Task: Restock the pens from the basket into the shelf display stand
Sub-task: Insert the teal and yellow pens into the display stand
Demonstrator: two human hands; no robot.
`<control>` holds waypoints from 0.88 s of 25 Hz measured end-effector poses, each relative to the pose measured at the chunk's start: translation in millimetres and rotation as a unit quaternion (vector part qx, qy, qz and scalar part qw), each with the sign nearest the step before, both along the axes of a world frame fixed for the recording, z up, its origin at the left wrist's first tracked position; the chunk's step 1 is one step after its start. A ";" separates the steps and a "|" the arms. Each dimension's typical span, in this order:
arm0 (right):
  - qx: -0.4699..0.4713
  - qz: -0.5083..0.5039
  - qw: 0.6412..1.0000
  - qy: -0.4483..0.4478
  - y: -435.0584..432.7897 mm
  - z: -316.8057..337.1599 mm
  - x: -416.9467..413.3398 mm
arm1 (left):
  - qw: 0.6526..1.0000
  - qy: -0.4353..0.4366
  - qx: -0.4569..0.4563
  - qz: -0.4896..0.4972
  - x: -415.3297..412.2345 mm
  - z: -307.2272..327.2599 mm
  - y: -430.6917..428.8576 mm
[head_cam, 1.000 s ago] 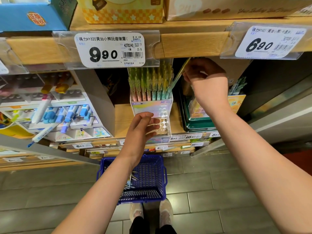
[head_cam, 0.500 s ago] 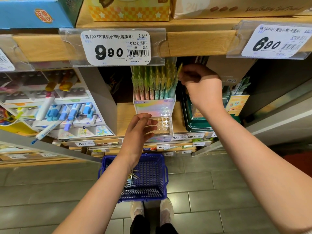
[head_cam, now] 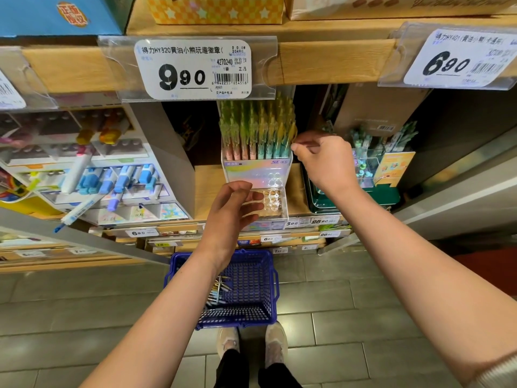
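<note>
A clear tiered display stand [head_cam: 256, 173] sits on the wooden shelf. Its upper tier is packed with several pastel pens [head_cam: 251, 133], and its lower tier [head_cam: 272, 203] shows bare holes. My right hand [head_cam: 326, 161] reaches in from the right and pinches the rightmost pen [head_cam: 291, 129] at the end of the row. My left hand [head_cam: 229, 211] hovers with loosely curled fingers at the front of the lower tier and holds nothing. Below, on the floor, stands the blue basket [head_cam: 258, 278] with several pens [head_cam: 218, 292] lying in it.
A marker display [head_cam: 92, 177] fills the shelf at left. A green tray with another pen stand [head_cam: 366, 175] stands at right. The upper shelf edge with a price tag [head_cam: 193, 69] hangs low over the pens. My shoes [head_cam: 251, 343] are behind the basket.
My right hand has come down and lowered the tilted pen into the right end of the upper row. My left hand has stayed in front of the stand.
</note>
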State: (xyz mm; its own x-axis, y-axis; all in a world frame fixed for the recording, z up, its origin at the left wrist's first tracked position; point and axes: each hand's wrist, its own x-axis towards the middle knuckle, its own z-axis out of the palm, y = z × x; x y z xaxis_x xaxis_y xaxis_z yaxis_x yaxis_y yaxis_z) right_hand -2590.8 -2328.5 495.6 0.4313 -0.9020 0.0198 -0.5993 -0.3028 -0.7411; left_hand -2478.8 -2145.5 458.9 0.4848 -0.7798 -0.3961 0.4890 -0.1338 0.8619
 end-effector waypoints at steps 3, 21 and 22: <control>0.077 -0.026 0.995 -0.051 11.1 -4.6 -10.2 | 1.000 0.000 -0.006 0.003 0.0 2.5 2.6; 0.356 0.116 0.922 -0.100 210.0 -99.5 4.7 | 0.985 0.008 0.126 0.117 23.9 -71.8 185.4; 0.364 0.117 0.920 -0.091 224.1 -117.6 9.1 | 0.983 0.013 0.136 0.122 28.8 -87.6 200.5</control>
State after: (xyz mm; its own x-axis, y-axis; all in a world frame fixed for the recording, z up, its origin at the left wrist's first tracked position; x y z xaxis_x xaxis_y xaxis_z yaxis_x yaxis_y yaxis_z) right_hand -2581.7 -2104.3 378.0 0.6640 -0.5885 -0.4613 -0.4270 0.2081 -0.8800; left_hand -2450.0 -1945.0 371.3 0.6315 -0.5043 -0.5889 0.5571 -0.2332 0.7971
